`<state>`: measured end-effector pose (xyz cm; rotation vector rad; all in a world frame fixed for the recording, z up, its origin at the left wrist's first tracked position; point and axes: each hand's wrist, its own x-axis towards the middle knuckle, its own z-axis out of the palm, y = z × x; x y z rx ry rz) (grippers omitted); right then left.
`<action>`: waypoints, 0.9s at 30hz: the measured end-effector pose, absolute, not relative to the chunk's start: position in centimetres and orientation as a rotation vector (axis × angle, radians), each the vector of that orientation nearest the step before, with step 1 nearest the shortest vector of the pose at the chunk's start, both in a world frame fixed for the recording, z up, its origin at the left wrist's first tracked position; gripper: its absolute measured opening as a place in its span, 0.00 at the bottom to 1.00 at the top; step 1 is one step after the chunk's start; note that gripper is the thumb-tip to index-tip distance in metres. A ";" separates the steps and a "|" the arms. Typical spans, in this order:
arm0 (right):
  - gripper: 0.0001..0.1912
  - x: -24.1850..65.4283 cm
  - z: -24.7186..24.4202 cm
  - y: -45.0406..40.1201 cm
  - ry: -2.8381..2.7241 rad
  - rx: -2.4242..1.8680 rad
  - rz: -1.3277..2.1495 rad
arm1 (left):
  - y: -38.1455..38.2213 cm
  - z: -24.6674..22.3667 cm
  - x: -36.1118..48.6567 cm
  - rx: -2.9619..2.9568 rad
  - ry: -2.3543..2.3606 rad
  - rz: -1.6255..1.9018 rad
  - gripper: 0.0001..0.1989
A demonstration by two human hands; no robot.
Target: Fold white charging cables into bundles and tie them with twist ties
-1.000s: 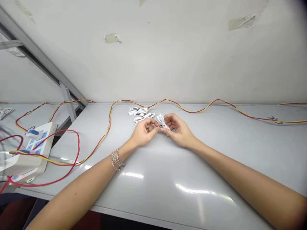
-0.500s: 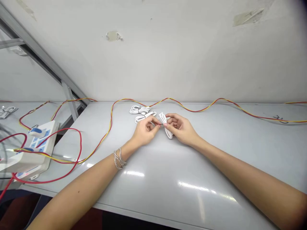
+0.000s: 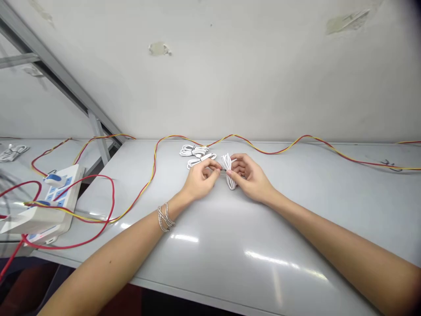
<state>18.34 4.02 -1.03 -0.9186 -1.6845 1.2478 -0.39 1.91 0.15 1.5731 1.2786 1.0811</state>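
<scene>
A coiled white cable [image 3: 230, 182] stands between my hands over the grey table, bunched at its middle by a black twist tie [image 3: 223, 170]. My right hand [image 3: 251, 177] grips the coil from the right, with thumb and fingers around its middle. From the left, my left hand [image 3: 202, 177] pinches the end of the twist tie between thumb and forefinger. Just behind my left hand lie white cable bundles [image 3: 194, 151], also bound with black ties. A silver chain bracelet [image 3: 165, 217] circles my left wrist.
A white power strip [image 3: 70, 193] with plugs sits at the left, with a red cable [image 3: 113, 193] looping from it. A twisted red and yellow wire [image 3: 272, 153] runs along the back by the wall. Black ties [image 3: 391, 165] lie far right; another white bundle [image 3: 13, 152] lies far left.
The coil has turned a little more upright in my right hand. My left fingers keep their pinch on the tie, and the whole view has shifted slightly.
</scene>
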 end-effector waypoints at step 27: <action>0.19 18.4 -0.5 3.8 -1.808 -0.895 1.156 | 1.9 0.8 -0.3 1.535 1.293 0.957 0.10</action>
